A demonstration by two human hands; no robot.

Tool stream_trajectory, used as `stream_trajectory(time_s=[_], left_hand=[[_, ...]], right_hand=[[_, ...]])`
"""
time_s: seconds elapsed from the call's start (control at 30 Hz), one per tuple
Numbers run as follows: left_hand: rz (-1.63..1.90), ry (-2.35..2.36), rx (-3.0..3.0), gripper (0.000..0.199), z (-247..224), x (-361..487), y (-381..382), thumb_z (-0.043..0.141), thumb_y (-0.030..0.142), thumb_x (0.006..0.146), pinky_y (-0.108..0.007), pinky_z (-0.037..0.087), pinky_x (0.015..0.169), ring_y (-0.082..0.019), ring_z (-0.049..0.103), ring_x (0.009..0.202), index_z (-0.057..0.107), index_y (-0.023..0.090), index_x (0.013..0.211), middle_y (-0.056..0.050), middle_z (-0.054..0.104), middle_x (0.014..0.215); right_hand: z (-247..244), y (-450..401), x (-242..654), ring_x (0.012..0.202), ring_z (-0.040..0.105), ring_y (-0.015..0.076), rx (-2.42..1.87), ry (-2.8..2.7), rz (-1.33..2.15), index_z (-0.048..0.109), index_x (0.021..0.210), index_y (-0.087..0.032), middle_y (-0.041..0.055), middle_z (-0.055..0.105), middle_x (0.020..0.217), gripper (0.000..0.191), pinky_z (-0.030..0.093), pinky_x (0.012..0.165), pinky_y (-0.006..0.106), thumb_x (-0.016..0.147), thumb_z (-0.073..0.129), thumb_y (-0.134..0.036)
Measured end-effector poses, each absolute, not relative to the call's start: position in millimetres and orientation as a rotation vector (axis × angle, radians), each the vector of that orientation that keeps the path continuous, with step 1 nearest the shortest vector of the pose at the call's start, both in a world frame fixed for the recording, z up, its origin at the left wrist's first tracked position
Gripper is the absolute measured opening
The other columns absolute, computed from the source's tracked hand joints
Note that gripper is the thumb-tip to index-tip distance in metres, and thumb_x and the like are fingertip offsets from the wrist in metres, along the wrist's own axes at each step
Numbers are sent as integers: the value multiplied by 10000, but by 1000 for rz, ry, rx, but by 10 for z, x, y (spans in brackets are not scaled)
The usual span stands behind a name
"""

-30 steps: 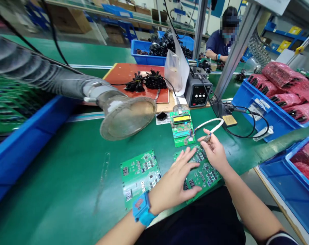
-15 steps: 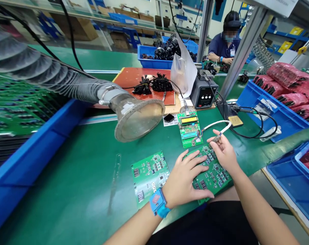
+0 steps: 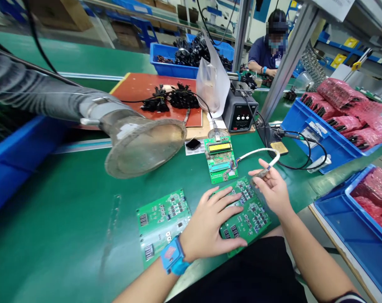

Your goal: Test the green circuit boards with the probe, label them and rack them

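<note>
My left hand (image 3: 213, 225) lies with spread fingers on a green circuit board (image 3: 246, 219) with chips and digit displays. In my right hand (image 3: 271, 189), thumb and fingers pinch a programming connector (image 3: 260, 173) at the end of a white cable (image 3: 257, 151). It is held over the far right edge of that board; whether its tip touches is hidden. The cable runs to a programmer board (image 3: 221, 158) with a lit yellow screen and a blue socket. Left of my left hand, another circuit board (image 3: 162, 219) lies flat, partly behind my wrist.
A fume extraction hood (image 3: 147, 147) hangs low on the left. Behind are a soldering station (image 3: 241, 112), its iron's stand (image 3: 269, 136) and black cable bundles (image 3: 183, 97). Blue bins (image 3: 307, 130) with pink-wrapped packs stand at right. A person (image 3: 266, 54) sits across the bench.
The view has swung right, so everything sits further left. My right hand with the connector has shifted slightly right relative to the board. My left hand stays on the board.
</note>
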State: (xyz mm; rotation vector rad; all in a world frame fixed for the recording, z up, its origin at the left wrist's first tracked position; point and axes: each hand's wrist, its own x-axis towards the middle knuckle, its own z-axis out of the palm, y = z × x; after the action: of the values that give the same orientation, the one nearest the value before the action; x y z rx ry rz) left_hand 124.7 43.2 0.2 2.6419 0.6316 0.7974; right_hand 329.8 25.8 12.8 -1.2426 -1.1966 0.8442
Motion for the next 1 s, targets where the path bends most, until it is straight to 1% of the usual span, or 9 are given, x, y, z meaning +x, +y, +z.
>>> stream_trajectory(time_s=[0.13,0.3,0.47,0.57,0.8,1.0], left_hand=[[835,602,2649,583,-25,1238,450,677,659,693,-587,353,1017,-373,537,1212,665,231,1090,-119,652,1241],[814,606,2657,605,-34,1236,444,663,680,694,-594,348,1016,-378,529,1219,657,232,1100,-122,645,1253],[821,607,2652,608,-42,1239,434,670,670,695,-602,336,1018,-383,522,1222,653,221,1104,-130,639,1258],[814,619,2636,607,-51,1237,432,680,668,685,-585,322,1040,-371,517,1231,653,238,1114,-116,635,1266],[810,628,2646,610,-52,1236,428,686,669,676,-580,318,1041,-372,515,1232,658,234,1103,-122,637,1264],[799,642,2632,603,-49,1240,434,686,678,667,-567,325,1042,-365,525,1225,668,241,1083,-107,649,1248]], right_hand=[[146,-39,3364,720,611,135,-1268,-1216,866,477,1321,-215,52,697,936,463,521,621,253,867,566,-226],[38,-241,3360,832,633,162,-1341,-1288,876,449,1345,-214,67,670,985,432,544,730,299,917,505,-232],[6,-248,3362,854,638,160,-1322,-1299,863,442,1341,-236,56,664,992,420,548,777,304,925,493,-220],[0,-245,3371,875,639,165,-1331,-1343,834,457,1332,-232,62,666,997,408,543,811,314,926,494,-218],[-27,-237,3397,921,638,167,-1296,-1404,800,447,1345,-240,61,661,1011,423,539,847,316,927,497,-199],[-17,-221,3444,881,640,165,-1333,-1498,806,454,1348,-240,64,661,1015,430,548,793,298,923,514,-213]])
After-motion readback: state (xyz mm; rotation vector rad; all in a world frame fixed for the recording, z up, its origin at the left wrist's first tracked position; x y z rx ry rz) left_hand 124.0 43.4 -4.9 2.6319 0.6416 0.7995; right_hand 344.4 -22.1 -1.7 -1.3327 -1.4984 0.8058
